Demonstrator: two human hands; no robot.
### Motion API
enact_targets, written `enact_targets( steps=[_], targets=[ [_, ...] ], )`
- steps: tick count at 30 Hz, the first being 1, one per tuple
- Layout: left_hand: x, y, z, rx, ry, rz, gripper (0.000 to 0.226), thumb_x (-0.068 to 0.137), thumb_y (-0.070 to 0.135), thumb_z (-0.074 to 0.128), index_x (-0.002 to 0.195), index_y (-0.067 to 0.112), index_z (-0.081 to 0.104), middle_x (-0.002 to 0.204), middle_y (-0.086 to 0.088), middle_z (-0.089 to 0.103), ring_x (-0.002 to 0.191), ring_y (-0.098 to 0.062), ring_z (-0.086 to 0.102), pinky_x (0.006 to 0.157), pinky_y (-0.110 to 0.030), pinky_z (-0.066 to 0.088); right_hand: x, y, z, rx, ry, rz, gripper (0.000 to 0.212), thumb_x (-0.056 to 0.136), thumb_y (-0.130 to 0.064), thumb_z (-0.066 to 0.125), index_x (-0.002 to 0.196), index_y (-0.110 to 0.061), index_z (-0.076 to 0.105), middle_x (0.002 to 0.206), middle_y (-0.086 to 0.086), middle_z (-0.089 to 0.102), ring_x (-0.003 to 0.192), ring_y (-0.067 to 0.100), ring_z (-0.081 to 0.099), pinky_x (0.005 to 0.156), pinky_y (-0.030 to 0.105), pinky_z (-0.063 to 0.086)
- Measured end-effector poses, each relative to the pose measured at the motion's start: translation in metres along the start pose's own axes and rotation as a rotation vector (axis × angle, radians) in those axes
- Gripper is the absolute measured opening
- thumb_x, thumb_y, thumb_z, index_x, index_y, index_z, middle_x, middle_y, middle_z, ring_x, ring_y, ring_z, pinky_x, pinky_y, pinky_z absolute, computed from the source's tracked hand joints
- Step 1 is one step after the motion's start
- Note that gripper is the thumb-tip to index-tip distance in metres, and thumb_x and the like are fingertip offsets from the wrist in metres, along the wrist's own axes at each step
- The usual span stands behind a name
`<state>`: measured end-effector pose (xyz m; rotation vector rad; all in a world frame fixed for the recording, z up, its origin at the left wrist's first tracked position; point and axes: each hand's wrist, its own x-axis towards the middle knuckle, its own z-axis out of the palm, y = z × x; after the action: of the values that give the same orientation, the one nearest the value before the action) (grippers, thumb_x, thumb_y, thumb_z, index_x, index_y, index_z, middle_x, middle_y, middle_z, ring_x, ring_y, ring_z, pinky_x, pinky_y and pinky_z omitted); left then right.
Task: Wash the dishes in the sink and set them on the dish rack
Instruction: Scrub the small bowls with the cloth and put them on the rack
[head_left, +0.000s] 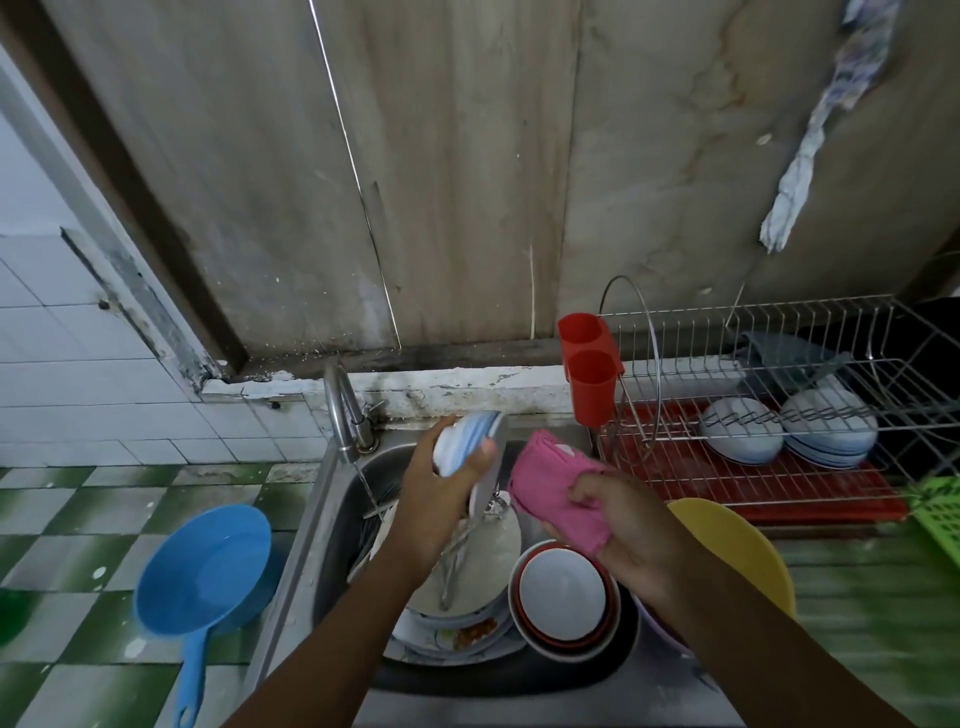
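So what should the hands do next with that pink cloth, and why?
Probably move the pink cloth, gripped by the right hand, left onto the blue-and-white dish and start wiping. The left hand holds that dish tilted over the sink near the faucet. Cloth and dish are close but not touching, and the dish is not yet in the dish rack.

The dish rack (810, 488) stands right of the sink (332, 525), holding bowls (740, 439); dirty dishes (467, 587) lie in the sink.

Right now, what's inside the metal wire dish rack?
Upturned pale bowls in a left stack and a right stack, above a red plastic tray; a grey cloth behind them. Anything under the bowls is covered.
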<state>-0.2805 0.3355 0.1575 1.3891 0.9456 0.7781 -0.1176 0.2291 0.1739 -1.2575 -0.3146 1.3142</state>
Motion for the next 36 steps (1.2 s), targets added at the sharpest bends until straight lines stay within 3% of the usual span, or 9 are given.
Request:
enact_targets(
  steps=[4, 6, 9, 13, 17, 23, 29, 34, 36],
  targets=[
    [-0.001, 0.007, -0.004, -0.435, -0.138, -0.400, 0.075, 0.087, 0.081, 0.043, 0.133, 0.026, 0.065, 0.128, -0.012, 0.070, 0.122, -0.034, 0.064, 0.107, -0.055, 0.048, -0.001, -0.002, 0.009, -0.796, -0.027, -0.610, 0.039, 0.094, -0.003, 0.058, 0.125, -0.026, 0.067, 0.111, -0.003, 0.073, 0.087, 0.012, 0.068, 0.074, 0.031, 0.051],
    [-0.001, 0.010, -0.003, -0.489, -0.181, -0.456, 0.086, 0.087, 0.083, 0.039, 0.135, 0.016, 0.065, 0.130, -0.019, 0.068, 0.125, -0.037, 0.061, 0.110, -0.056, 0.045, 0.005, -0.003, 0.013, -1.172, -0.110, -0.966, 0.050, 0.087, -0.004, 0.059, 0.134, -0.022, 0.062, 0.127, -0.005, 0.066, 0.106, 0.006, 0.059, 0.088, 0.026, 0.049],
    [-0.005, 0.025, 0.004, -0.528, -0.243, -0.486, 0.085, 0.084, 0.082, 0.044, 0.123, 0.013, 0.074, 0.124, -0.016, 0.071, 0.111, -0.031, 0.066, 0.092, -0.043, 0.056, 0.015, -0.014, 0.013, -1.667, -0.208, -1.350, 0.054, 0.079, -0.007, 0.061, 0.133, -0.013, 0.064, 0.136, 0.001, 0.063, 0.129, 0.025, 0.051, 0.108, 0.037, 0.043],
    [0.000, 0.032, 0.002, -0.499, -0.225, -0.439, 0.083, 0.085, 0.079, 0.045, 0.125, 0.012, 0.072, 0.129, -0.019, 0.068, 0.125, -0.037, 0.062, 0.112, -0.056, 0.043, 0.018, -0.018, 0.009, -1.791, -0.132, -1.299, 0.052, 0.080, -0.011, 0.071, 0.131, -0.019, 0.065, 0.133, -0.001, 0.066, 0.125, 0.026, 0.055, 0.097, 0.045, 0.053],
    [0.001, 0.028, 0.009, -0.533, -0.161, -0.425, 0.086, 0.080, 0.078, 0.052, 0.131, 0.010, 0.066, 0.125, -0.022, 0.069, 0.125, -0.040, 0.062, 0.111, -0.059, 0.043, -0.003, 0.002, 0.032, -1.237, -0.097, -0.835, 0.041, 0.096, -0.010, 0.052, 0.134, -0.022, 0.062, 0.130, -0.002, 0.065, 0.116, 0.016, 0.058, 0.099, 0.024, 0.048],
    [0.004, 0.033, 0.010, -0.573, -0.167, -0.406, 0.077, 0.090, 0.076, 0.043, 0.126, 0.013, 0.069, 0.122, -0.018, 0.072, 0.114, -0.033, 0.067, 0.101, -0.053, 0.052, 0.011, -0.018, 0.007, -1.770, -0.123, -1.264, 0.054, 0.074, -0.006, 0.072, 0.126, -0.019, 0.068, 0.128, -0.004, 0.068, 0.118, 0.021, 0.056, 0.092, 0.039, 0.050],
    [0.003, 0.037, 0.024, -0.496, -0.131, -0.361, 0.081, 0.078, 0.077, 0.055, 0.126, 0.012, 0.065, 0.117, -0.023, 0.072, 0.116, -0.038, 0.067, 0.108, -0.056, 0.047, -0.007, -0.007, 0.031, -1.150, -0.119, -0.740, 0.045, 0.096, -0.007, 0.055, 0.136, -0.026, 0.061, 0.133, -0.002, 0.064, 0.117, 0.018, 0.060, 0.101, 0.034, 0.051],
    [0.010, 0.041, 0.020, -0.456, -0.113, -0.305, 0.083, 0.075, 0.079, 0.056, 0.128, 0.015, 0.066, 0.118, -0.017, 0.073, 0.113, -0.035, 0.069, 0.104, -0.059, 0.050, 0.007, -0.021, 0.009, -1.575, -0.129, -1.162, 0.054, 0.076, -0.006, 0.063, 0.129, -0.016, 0.066, 0.129, 0.001, 0.068, 0.117, 0.023, 0.061, 0.097, 0.044, 0.054],
    [0.009, 0.046, 0.029, -0.372, -0.091, -0.264, 0.083, 0.073, 0.081, 0.061, 0.126, 0.017, 0.066, 0.117, -0.018, 0.073, 0.110, -0.034, 0.071, 0.102, -0.057, 0.052, 0.000, -0.012, 0.019, -1.391, -0.030, -1.028, 0.046, 0.085, -0.012, 0.057, 0.129, -0.023, 0.065, 0.123, 0.000, 0.070, 0.107, 0.019, 0.064, 0.092, 0.039, 0.055]
  ],
)
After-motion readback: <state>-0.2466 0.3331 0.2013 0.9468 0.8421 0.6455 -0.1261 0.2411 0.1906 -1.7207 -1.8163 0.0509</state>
